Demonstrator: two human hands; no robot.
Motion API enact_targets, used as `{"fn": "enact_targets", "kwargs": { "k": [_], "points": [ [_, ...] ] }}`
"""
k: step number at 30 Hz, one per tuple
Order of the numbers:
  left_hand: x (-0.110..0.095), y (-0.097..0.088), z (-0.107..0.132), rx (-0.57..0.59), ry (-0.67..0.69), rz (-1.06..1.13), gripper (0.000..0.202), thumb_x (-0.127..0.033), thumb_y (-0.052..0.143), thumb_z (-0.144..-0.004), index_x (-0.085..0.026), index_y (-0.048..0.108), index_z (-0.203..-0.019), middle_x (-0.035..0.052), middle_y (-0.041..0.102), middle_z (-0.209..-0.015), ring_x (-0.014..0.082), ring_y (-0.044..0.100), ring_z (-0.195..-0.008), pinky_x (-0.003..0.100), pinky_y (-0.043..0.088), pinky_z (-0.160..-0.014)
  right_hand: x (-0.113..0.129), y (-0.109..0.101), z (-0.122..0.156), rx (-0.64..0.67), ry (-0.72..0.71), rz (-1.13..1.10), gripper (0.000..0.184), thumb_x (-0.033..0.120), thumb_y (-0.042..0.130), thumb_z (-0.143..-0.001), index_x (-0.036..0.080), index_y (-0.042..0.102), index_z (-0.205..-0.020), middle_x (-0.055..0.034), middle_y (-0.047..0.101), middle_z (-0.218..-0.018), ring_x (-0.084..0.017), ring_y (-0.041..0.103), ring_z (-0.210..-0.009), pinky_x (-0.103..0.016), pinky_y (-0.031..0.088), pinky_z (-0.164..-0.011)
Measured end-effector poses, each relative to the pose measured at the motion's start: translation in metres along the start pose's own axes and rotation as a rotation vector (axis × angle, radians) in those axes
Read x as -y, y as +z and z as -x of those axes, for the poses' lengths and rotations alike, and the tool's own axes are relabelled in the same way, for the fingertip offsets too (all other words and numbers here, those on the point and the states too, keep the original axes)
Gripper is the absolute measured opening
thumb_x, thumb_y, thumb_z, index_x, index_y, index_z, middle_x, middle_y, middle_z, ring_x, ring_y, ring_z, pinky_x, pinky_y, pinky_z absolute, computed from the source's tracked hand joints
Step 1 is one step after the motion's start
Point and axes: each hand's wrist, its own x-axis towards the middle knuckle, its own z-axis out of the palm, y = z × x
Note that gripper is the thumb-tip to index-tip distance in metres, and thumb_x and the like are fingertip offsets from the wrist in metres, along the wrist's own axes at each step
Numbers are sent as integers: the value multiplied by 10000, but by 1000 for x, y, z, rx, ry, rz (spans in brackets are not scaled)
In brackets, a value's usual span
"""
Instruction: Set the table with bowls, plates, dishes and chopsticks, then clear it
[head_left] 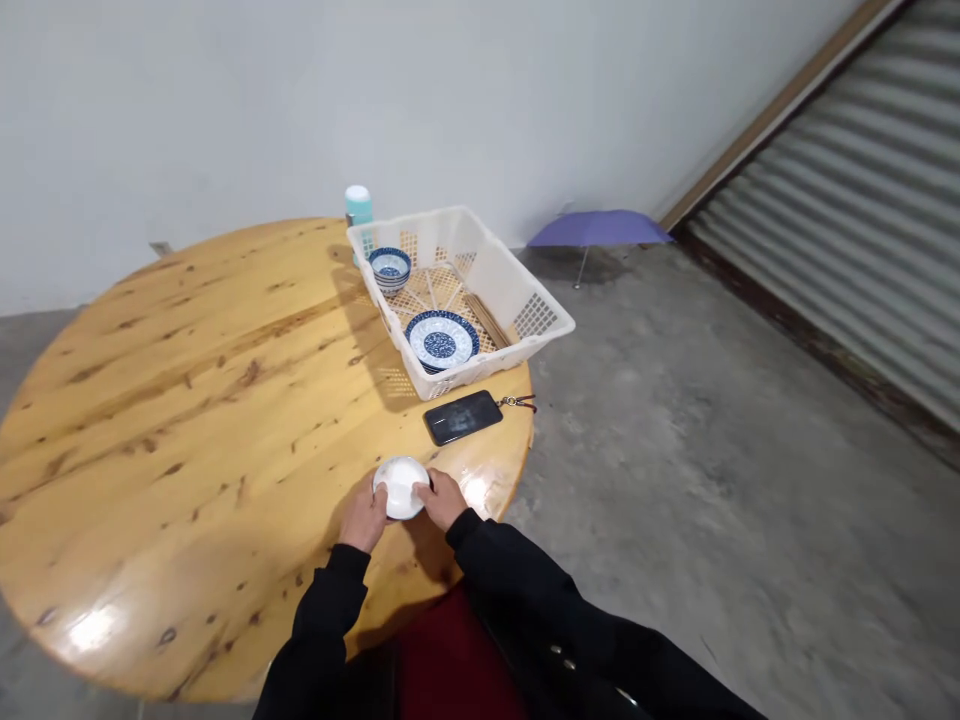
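Observation:
A small white bowl (403, 482) is held between my two hands near the front right edge of the round wooden table (187, 430). My left hand (365, 515) grips its left side, with the thumb over the rim. On the other side, my right hand (444, 498) is closed on the rim with its thumb on top. Most of the fingers are hidden beneath the bowl. Just beyond the hands lies a black phone (463, 417) with a cord strap (517, 402).
Behind the phone stands a white plastic basket (495, 365), holding stacked blue-patterned bowls (390, 268), blue-rimmed plates (442, 342) and wooden chopsticks (487, 322). A turquoise flask (358, 205) is beside it. An open purple umbrella (600, 229) rests on the concrete floor by the wall.

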Motion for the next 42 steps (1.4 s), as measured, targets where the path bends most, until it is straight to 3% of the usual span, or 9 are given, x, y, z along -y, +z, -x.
{"fn": "enact_targets", "kwargs": {
  "k": [7, 11, 14, 18, 25, 29, 31, 34, 42],
  "points": [
    [-13, 27, 37, 140, 107, -290, 297, -340, 383, -954, -177, 556, -1133, 86, 696, -956, 189, 687, -796, 263, 554, -632, -40, -16, 54, -152, 34, -186, 143, 290, 533, -771, 162, 597, -764, -39, 635, -714, -172, 564, -686, -257, 400, -630],
    [-28, 51, 57, 199, 108, -251, 276, -359, 345, -949, -179, 524, -1056, 80, 664, -931, 190, 675, -776, 257, 548, -572, -63, -30, 69, -122, 57, -337, 175, 345, 539, -752, 173, 564, -728, -20, 598, -657, -156, 554, -628, -246, 424, -566],
    [-40, 78, 63, 237, 127, -195, 294, -401, 369, -930, -179, 505, -1068, 76, 646, -927, 193, 666, -762, 272, 558, -565, -79, -54, 76, -69, 77, -459, 234, 403, 527, -767, 172, 565, -783, -1, 581, -631, -138, 549, -530, -228, 419, -466],
    [-59, 137, 62, 230, 179, -172, 351, -484, 409, -901, -184, 512, -1050, 56, 628, -861, 190, 646, -693, 289, 558, -551, -109, -112, 87, -105, 44, -430, 223, 390, 513, -776, 172, 554, -758, 17, 554, -563, -131, 543, -431, -220, 403, -412],
    [-96, 274, 75, 291, 206, -55, 427, -536, 461, -872, -175, 540, -1084, 55, 626, -870, 193, 649, -688, 291, 546, -518, -200, -223, 121, -204, 41, -349, 360, 481, 521, -778, 148, 641, -844, -36, 628, -613, -167, 593, -521, -242, 479, -447],
    [-105, 321, 85, 290, 168, -1, 447, -557, 478, -871, -169, 548, -1081, 40, 619, -825, 180, 641, -628, 287, 531, -513, -231, -265, 126, -127, 49, -400, 460, 541, 534, -740, 119, 652, -883, -47, 630, -631, -189, 605, -540, -281, 521, -444],
    [-109, 328, 88, 271, 156, 41, 468, -589, 483, -865, -171, 555, -1062, 41, 619, -836, 182, 644, -665, 276, 529, -525, -233, -279, 122, -64, 48, -445, 477, 544, 559, -712, 109, 652, -885, -51, 632, -637, -195, 610, -541, -292, 530, -438],
    [-121, 321, 91, 248, 153, 79, 494, -634, 473, -857, -168, 559, -998, 47, 606, -854, 193, 643, -736, 273, 533, -539, -220, -293, 105, 39, 15, -489, 438, 535, 588, -689, 117, 643, -808, -38, 607, -600, -178, 588, -508, -277, 511, -419],
    [-194, 255, 71, 198, 194, 129, 436, -603, 447, -873, -179, 530, -930, 37, 552, -837, 180, 618, -743, 296, 570, -607, -145, -322, 32, 167, -170, -460, 365, 494, 600, -715, 134, 631, -764, 1, 564, -571, -127, 515, -493, -229, 442, -431]
  ]
}}
